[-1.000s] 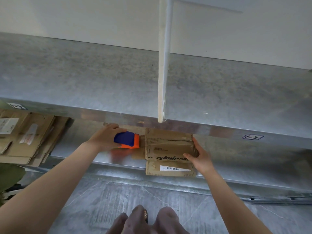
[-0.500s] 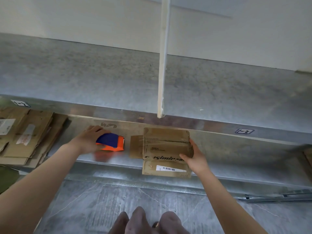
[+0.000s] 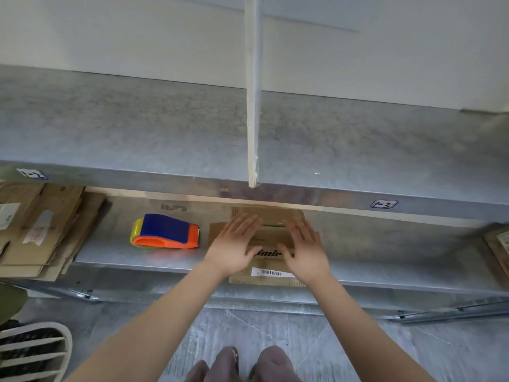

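Note:
A small brown cardboard box (image 3: 271, 235) with a barcode label sits on the lower metal shelf (image 3: 385, 257), its front edge hanging over the shelf lip. My left hand (image 3: 234, 244) lies flat on its left half with fingers spread. On the right half rests my right hand (image 3: 304, 246), fingers straight too. A blue and orange tape dispenser (image 3: 166, 231) with a yellow roll lies on the shelf to the left, apart from both hands.
Flattened cardboard sheets (image 3: 41, 230) are stacked at the shelf's left end, more cardboard (image 3: 498, 244) at the far right. An upper metal shelf (image 3: 137, 133) with a white upright post (image 3: 253, 106) overhangs. A white slatted chair (image 3: 33, 351) stands at lower left.
My left hand let go of the tape dispenser, left it on the shelf and moved right onto the box. My right hand shifted from the box's right side to its top.

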Available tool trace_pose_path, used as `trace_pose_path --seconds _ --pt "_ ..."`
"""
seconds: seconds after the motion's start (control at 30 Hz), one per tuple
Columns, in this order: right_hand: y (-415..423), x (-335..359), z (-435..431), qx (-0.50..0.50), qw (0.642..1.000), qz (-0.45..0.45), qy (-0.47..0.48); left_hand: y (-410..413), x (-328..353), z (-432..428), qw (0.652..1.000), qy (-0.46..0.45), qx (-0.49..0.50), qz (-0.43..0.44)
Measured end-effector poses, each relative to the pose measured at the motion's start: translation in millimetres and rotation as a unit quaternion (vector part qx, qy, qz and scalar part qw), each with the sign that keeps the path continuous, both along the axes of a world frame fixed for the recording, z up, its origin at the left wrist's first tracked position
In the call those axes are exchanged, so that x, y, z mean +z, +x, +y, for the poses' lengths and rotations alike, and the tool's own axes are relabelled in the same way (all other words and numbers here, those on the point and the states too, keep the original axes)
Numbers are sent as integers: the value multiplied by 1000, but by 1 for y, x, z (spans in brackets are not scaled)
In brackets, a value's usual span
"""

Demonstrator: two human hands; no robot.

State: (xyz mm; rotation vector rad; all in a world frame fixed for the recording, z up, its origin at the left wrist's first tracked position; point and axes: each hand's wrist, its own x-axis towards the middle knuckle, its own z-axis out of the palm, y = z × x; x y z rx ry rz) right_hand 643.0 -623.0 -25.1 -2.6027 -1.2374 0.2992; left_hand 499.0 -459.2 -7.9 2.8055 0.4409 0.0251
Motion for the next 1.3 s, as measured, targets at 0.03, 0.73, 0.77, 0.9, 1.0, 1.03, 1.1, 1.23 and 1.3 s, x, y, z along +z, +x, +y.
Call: trace_pose_path --seconds 0.03,0.73,0.77,0.9,1.0,1.03,1.1,1.23,1.3 --pt "-2 0 5 10 1000 -3 -3 7 -4 -3 1000 5 -9 2" --pt "26 -20 -16 -75 966 239 63 -8 -36 11 975 -201 100 -7" --pt "25 -19 -15 -86 960 257 73 -6 -35 9 967 -227 118 -12" --pt "23 -18 -13 -112 943 297 98 -2 -30 7 918 -341 203 -8" --pt "17 -18 -11 -135 940 301 81 -3 -26 9 891 -398 219 -7" --pt "16 -18 -11 -142 937 309 77 -4 -24 7 886 -409 219 -12" --pt "17 -18 -10 -142 934 318 79 -5 -26 -1 880 -413 232 -37" --pt "30 -16 -7 -132 941 303 78 -8 -32 -9 886 -341 286 -131" --pt "34 -17 -5 -133 955 261 45 -3 -29 6 905 -296 279 -125"
